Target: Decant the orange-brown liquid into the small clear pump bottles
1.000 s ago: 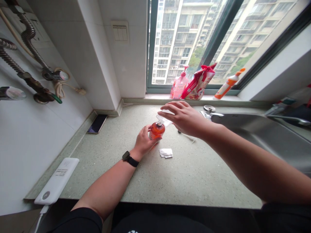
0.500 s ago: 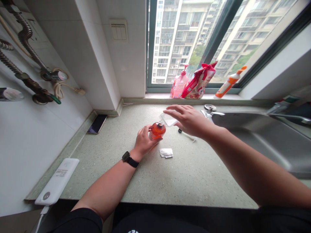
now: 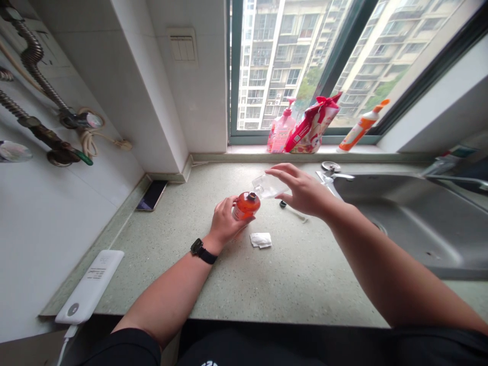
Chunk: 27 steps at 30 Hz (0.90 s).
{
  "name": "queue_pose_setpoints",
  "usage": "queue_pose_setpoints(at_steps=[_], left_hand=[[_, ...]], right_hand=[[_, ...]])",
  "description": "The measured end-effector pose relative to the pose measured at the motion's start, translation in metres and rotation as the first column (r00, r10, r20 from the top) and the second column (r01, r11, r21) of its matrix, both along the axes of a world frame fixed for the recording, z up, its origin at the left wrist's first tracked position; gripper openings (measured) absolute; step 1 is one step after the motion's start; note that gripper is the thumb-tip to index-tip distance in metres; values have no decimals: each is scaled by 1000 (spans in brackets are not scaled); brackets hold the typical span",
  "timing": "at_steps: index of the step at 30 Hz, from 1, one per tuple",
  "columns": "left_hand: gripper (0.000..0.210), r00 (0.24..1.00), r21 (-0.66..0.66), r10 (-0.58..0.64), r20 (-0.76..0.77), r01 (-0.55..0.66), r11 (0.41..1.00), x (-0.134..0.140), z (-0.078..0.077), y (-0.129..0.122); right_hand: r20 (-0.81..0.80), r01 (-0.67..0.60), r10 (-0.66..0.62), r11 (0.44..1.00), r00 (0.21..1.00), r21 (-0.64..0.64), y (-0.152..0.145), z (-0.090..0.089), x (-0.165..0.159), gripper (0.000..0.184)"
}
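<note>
My left hand (image 3: 224, 219) is wrapped round an orange bottle (image 3: 247, 204), which stands uncapped on the counter with its dark neck facing up. In my right hand (image 3: 299, 189) is a clear bottle (image 3: 269, 186), tilted almost on its side between fingers and thumb. Its open mouth points left, just beside and above the orange bottle's neck, apart from it. Below my right hand a pump top (image 3: 293, 211) with a black collar and pale tube lies on the counter. A folded white tissue (image 3: 261, 240) rests in front of the orange bottle.
The speckled counter (image 3: 305, 284) holds a phone (image 3: 152, 195) at the back left and a white power bank (image 3: 90, 285) at the left edge. At right is a steel sink (image 3: 396, 203) with a faucet (image 3: 335, 176). A pink pump bottle (image 3: 281, 131), a red pouch (image 3: 314, 127) and an orange-white bottle (image 3: 360, 129) line the windowsill.
My right hand has drawn the clear bottle slightly right, away from the orange bottle's neck, and it now lies more level. My left hand keeps its grip on the orange bottle.
</note>
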<state>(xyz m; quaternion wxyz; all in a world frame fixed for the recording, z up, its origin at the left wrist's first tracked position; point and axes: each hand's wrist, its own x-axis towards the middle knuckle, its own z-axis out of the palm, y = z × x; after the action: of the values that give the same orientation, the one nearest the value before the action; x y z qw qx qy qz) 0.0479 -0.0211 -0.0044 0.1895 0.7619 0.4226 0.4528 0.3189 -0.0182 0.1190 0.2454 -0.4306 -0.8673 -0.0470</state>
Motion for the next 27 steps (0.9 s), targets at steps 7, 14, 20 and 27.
queue_pose_setpoints(at_steps=[7,14,20,27], left_hand=[[74,1000,-11,-12,13,13,1000,0,-1,1],[89,980,-30,-197,26,197,980,0,-2,0],[109,935,-116,-351,50,354,928,2,-2,-3],[114,916,-145,-394,74,401,905,1,-3,-3]], right_hand=[[-498,27,-133,976,857,-216,-1,-45,23,71],[-825,-165,-378,862,421,-479,8,-108,10,94],[-846,-349,-464,772,263,-531,10,-133,-20,95],[-828,-528,-545,668,133,-525,3,-133,-31,92]])
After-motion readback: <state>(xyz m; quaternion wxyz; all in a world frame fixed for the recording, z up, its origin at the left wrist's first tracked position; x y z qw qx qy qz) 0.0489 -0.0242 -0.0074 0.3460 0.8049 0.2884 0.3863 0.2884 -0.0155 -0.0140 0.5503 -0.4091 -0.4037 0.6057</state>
